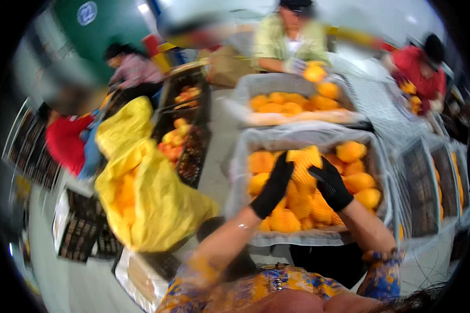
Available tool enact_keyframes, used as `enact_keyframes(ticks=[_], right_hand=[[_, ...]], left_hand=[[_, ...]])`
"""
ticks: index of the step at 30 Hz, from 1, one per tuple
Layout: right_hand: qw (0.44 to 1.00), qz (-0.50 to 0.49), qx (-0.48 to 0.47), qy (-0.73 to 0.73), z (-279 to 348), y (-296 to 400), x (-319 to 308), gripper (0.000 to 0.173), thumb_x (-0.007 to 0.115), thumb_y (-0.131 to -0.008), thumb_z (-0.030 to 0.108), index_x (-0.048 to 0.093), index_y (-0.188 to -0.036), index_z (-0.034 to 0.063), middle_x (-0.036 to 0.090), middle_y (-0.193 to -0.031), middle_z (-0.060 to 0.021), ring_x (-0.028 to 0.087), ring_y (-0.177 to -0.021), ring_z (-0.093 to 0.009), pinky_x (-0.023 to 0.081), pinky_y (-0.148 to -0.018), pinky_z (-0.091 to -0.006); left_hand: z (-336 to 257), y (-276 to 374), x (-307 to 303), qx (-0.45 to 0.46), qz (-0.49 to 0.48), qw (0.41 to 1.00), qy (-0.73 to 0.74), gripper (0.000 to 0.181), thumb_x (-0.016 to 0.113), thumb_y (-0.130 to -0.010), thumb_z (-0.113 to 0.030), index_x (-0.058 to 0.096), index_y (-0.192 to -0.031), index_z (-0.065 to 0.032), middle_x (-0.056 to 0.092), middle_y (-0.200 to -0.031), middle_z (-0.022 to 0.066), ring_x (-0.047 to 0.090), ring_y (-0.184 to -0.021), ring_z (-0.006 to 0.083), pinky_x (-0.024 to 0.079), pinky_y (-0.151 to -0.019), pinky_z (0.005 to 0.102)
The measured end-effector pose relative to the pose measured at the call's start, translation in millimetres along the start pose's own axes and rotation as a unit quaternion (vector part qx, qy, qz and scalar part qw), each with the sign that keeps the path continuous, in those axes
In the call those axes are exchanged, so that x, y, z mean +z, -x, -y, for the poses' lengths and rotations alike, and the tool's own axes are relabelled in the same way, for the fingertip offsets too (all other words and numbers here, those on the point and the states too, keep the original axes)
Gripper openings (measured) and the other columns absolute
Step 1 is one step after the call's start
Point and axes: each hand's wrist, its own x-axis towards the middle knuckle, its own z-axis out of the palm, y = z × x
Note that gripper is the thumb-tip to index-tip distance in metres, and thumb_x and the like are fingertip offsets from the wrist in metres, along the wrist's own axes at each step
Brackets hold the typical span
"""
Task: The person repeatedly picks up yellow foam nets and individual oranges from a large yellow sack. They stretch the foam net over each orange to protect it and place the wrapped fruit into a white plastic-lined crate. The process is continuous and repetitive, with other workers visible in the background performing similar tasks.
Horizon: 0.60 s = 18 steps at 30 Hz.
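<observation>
Both my hands wear black gloves and are above a crate lined with translucent plastic (305,239). Between them is a fruit in an orange foam net (303,166). My left hand (276,187) grips its left side. My right hand (332,184) holds its right side, with the thumb against the net. Blur hides how far the net covers the fruit. Below and around my hands, several orange foam-netted fruits (284,221) fill the crate. More lie along its right side, among them a rounded one (351,151).
A second lined crate (297,118) of orange-netted fruit stands beyond mine, with a gloved co-worker (290,43) behind it. To the left are a yellow sack (164,211) of orange nets and dark bins (197,156) with reddish-yellow fruit. Upright crates (419,191) stand right. Other people sit at both sides.
</observation>
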Motion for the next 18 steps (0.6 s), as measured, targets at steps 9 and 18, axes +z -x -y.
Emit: enact_keyframes(ticks=[9, 18], right_hand=[[0.960, -0.183, -0.169, 0.130, 86.1, -116.8, -210.7, 0.048, 0.075, -0.086, 0.022, 0.056, -0.125, 0.0006, 0.067, -0.108, -0.0094, 0.065, -0.095, -0.017, 0.053, -0.084, -0.0303], [0.655, -0.424, -0.127, 0.613, 40.4, -217.9, -356.1, 0.072, 0.078, -0.077, 0.031, 0.048, -0.137, 0.0065, 0.060, -0.126, -0.0183, 0.059, -0.116, -0.035, 0.048, -0.098, -0.0422]], left_hand=[[5.0, -1.0, -16.2, 0.046, 0.020, 0.996, -0.072, 0.034, 0.048, -0.103, -0.020, 0.052, -0.132, -0.0046, 0.055, -0.130, 0.0076, 0.055, -0.118, 0.0198, 0.042, -0.101, 0.0327], [-6.3, -3.1, -19.9, 0.040, 0.026, 0.989, -0.137, 0.030, 0.047, -0.102, -0.012, 0.053, -0.130, -0.0006, 0.056, -0.125, 0.0082, 0.056, -0.115, 0.0194, 0.043, -0.101, 0.0310]])
